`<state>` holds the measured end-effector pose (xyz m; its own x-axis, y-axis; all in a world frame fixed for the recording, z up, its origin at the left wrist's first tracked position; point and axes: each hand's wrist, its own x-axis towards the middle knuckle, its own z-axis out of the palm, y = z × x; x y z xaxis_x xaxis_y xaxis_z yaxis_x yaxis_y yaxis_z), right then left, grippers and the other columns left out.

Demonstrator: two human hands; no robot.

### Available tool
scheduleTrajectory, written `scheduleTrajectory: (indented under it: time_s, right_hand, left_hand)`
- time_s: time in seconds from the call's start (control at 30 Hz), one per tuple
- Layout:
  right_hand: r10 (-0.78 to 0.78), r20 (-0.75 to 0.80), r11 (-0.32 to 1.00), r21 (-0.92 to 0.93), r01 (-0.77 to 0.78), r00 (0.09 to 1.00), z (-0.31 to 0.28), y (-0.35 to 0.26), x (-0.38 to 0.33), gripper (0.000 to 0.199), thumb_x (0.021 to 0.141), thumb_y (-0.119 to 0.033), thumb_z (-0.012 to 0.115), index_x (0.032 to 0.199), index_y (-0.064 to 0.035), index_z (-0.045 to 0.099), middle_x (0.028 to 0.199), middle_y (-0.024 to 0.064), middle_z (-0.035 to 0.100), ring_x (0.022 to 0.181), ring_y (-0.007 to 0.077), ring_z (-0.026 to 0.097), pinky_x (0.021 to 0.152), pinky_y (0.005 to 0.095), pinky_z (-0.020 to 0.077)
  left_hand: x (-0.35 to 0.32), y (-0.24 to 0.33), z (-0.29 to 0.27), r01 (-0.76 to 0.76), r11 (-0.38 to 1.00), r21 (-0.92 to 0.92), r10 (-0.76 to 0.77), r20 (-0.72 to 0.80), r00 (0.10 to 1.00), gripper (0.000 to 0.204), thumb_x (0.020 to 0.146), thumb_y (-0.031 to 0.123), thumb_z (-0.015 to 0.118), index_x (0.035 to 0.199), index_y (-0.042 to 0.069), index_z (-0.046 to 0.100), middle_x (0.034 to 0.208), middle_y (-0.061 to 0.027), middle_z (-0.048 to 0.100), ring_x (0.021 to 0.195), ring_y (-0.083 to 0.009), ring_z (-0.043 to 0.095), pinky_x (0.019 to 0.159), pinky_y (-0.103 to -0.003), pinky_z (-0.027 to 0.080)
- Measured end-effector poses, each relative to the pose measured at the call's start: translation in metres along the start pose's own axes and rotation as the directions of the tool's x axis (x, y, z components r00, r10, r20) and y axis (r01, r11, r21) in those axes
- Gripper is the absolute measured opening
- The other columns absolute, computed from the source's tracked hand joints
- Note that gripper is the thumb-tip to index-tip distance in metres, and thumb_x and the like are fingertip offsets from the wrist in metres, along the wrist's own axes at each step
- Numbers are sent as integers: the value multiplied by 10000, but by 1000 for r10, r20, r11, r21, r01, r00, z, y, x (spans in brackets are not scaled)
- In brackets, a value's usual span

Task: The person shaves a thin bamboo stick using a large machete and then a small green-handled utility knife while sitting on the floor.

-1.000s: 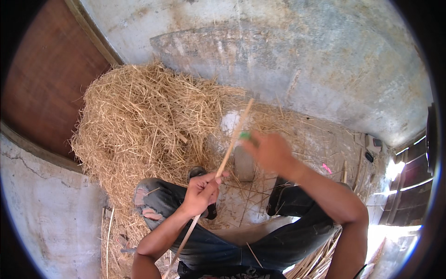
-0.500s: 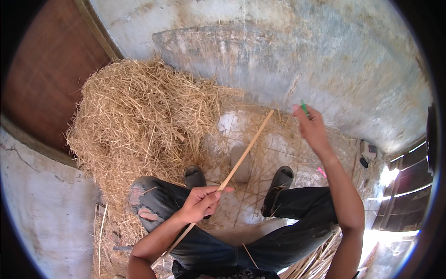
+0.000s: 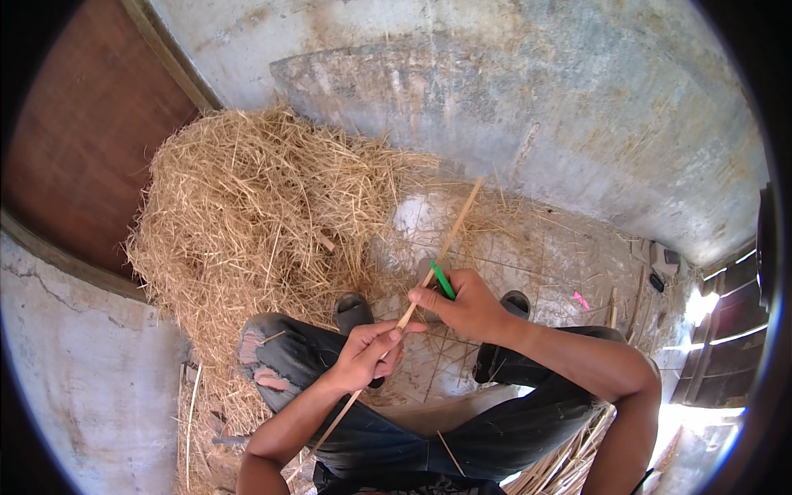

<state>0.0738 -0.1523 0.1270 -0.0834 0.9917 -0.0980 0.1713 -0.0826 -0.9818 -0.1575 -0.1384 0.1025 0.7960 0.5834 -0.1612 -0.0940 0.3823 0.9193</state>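
1. Gripped in the left hand (image 3: pixel 367 355), a thin stick (image 3: pixel 445 247) ran between the curled fingers and thumb, which were closed firmly round its lower part.
2. From that fist the stick slanted up and to the right, its far tip ending over the pale floor (image 3: pixel 577 272) near the straw edge; its near end passed down beside the left forearm.
3. Just right of and above the left hand, the right hand (image 3: pixel 466 305) pinched a small green tool (image 3: pixel 443 280), fingers shut on it, and pressed it against the stick.
4. Whether the tool was a blade or a pen could not be told.
5. Both hands sat close together, near touching, above the person's knees.
6. Dark torn jeans (image 3: pixel 272 363) covered the legs, and two grey sandals (image 3: pixel 353 312) showed on the floor beyond the hands.
7. To the left and far side lay a big straw heap (image 3: pixel 247 223), piled against a stained wall (image 3: pixel 511 107).
8. At far left stood a brown wooden door (image 3: pixel 82 165).
9. More loose stalks (image 3: pixel 561 462) lay near the right knee, at the bottom right.
10. A small pink scrap (image 3: pixel 582 300) lay on the floor to the right.
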Motion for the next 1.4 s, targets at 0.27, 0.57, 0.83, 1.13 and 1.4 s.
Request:
scheduleTrajectory:
  time_s: [0.27, 0.57, 0.83, 1.13, 1.4]
  right_hand:
    - [-231, -49, 928, -311, 205, 972, -8, -6, -2, 427, 954, -433, 663, 867, -15, 664, 597, 145, 545, 554, 283, 566, 531, 406, 424]
    - [-236, -39, 727, -670, 150, 971, -12, -7, -5, 451, 1018, -456, 533, 864, -40, 614, 548, 170, 573, 510, 399, 594, 492, 491, 467]
    - [-246, -12, 736, -653, 179, 969, -13, -3, -10, 494, 1000, -511, 544, 861, -42, 617, 546, 177, 575, 509, 406, 595, 476, 479, 464]
    - [-278, 41, 615, -760, 211, 960, -7, 2, -2, 439, 966, -497, 602, 821, -83, 610, 571, 174, 587, 545, 410, 620, 507, 496, 485]
    - [-263, -685, 752, -586, -300, 680, -204, 22, 36, 442, 1042, -424, 521, 972, -12, 661, 720, 207, 639, 615, 365, 548, 633, 449, 469]
  left_hand:
    - [1, -1, -2, -27, 997, -79, 26, -20, 999, 483, 1104, 294, 390, 1381, -82, 513, 518, 35, 337, 432, -71, 313, 440, -240, 269]
    - [-5, -7, -5, 25, 994, -102, -33, -81, 996, 442, 1110, 282, 400, 1372, -48, 532, 521, 40, 331, 443, -68, 300, 445, -243, 272]
    - [-8, -9, -2, 41, 998, 44, -35, -127, 991, 416, 1110, 257, 401, 1346, -53, 548, 521, 35, 351, 443, -61, 310, 436, -245, 266]
    - [2, -3, -3, 63, 998, 31, -56, -181, 982, 386, 1110, 240, 405, 1356, -19, 553, 565, 44, 378, 469, -50, 299, 457, -235, 284]
    - [-22, -12, -3, 98, 995, 9, -98, 31, 995, 444, 1102, 249, 404, 1331, -110, 533, 526, 45, 347, 448, -56, 312, 438, -234, 272]
